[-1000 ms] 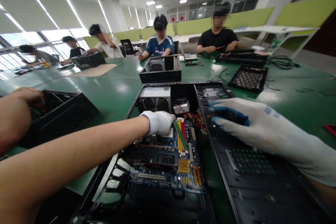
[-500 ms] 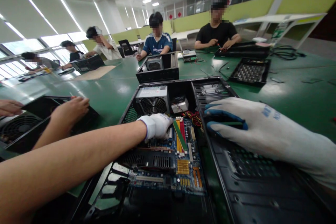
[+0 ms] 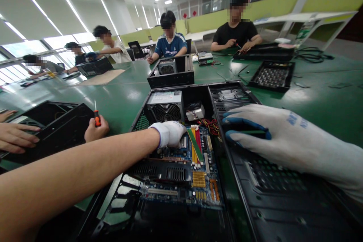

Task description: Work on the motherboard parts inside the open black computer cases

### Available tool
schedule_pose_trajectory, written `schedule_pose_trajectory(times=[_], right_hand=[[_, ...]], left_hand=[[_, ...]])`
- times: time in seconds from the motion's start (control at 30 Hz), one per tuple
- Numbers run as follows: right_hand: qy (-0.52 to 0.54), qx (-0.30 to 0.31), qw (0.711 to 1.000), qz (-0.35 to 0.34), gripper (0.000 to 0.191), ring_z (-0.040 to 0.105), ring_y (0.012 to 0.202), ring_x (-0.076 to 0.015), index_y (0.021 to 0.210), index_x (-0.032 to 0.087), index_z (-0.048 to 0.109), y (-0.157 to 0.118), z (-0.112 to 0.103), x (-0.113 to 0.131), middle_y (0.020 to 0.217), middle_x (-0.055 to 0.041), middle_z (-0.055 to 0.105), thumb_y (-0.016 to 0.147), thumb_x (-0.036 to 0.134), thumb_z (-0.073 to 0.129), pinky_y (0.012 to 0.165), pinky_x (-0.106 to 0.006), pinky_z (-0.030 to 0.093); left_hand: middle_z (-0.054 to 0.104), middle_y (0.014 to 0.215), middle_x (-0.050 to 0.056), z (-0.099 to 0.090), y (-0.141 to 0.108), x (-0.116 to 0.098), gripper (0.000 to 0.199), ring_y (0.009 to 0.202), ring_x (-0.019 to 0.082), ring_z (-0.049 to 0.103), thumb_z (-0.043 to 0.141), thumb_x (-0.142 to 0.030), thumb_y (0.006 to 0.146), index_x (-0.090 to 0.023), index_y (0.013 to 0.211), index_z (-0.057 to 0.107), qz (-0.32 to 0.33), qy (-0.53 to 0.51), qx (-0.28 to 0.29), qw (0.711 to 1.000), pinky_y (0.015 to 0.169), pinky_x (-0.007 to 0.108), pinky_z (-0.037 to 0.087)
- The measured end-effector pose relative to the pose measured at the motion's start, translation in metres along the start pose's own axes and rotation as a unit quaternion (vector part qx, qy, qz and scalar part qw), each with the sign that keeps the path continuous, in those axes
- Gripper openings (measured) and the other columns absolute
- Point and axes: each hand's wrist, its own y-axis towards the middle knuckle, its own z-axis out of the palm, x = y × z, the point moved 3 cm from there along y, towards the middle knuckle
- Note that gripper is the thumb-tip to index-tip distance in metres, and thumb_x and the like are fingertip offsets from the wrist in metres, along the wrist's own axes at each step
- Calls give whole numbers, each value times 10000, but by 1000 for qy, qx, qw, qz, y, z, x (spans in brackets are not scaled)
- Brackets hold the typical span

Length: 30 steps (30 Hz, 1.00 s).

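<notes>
My left hand, in a white glove, is inside an open computer case, low over the blue motherboard. Its fingers are curled down and the tips are hidden, so what they grip cannot be made out. Close by its fingertips, a green memory module lies slanted across the yellow and red memory slots. My right hand, in a white glove with blue palm, rests on the black panel right of the board, thumb and fingers apart.
A power supply sits at the case's back left, with coloured cables at right. At left, a co-worker's hand holds an orange screwdriver beside another case. Beyond are a case and a black tray.
My two hands stay nearly where they were. The co-worker's hand at left has moved right, and the screwdriver now points upward. Another person across the room has lowered an arm.
</notes>
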Motion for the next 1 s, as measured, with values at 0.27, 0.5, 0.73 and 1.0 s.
schedule_pose_trajectory(times=[0.27, 0.5, 0.73, 1.0], right_hand=[[-2, -3, 1000, -16, 406, 717, 1050, -279, 1195, 275, 726, 2, 2, -2, 1175, -30, 766, 966, 580, 587, 883, -407, 580], [-7, -9, 1000, -25, 401, 719, 1036, -275, 1209, 279, 722, -1, 3, -4, 1168, -21, 765, 959, 570, 608, 861, -397, 577], [-6, -14, 1000, -24, 418, 724, 1018, -280, 1198, 277, 730, 0, 3, -5, 1145, -28, 769, 952, 592, 606, 846, -408, 583], [6, -17, 1000, -22, 395, 730, 985, -277, 1173, 291, 745, 1, 2, -2, 1117, -21, 776, 950, 589, 613, 835, -403, 587]], left_hand=[[766, 1184, 91, 0, 2, 0, 549, 1079, 292, 734, 819, -384, 726, -252, 1247, 710, -1, 25, 12, 1000, 913, 326, 589], [762, 1206, 108, -1, 2, 0, 582, 1100, 310, 729, 811, -405, 736, -241, 1282, 697, 8, 29, 14, 999, 904, 342, 590], [758, 1225, 103, -1, 1, -2, 585, 1112, 294, 726, 812, -403, 731, -237, 1278, 690, 1, 29, 17, 999, 915, 321, 579], [776, 1141, 141, -3, -1, -7, 541, 1041, 332, 748, 750, -466, 752, -175, 1206, 703, 17, 39, 37, 998, 876, 369, 603]])
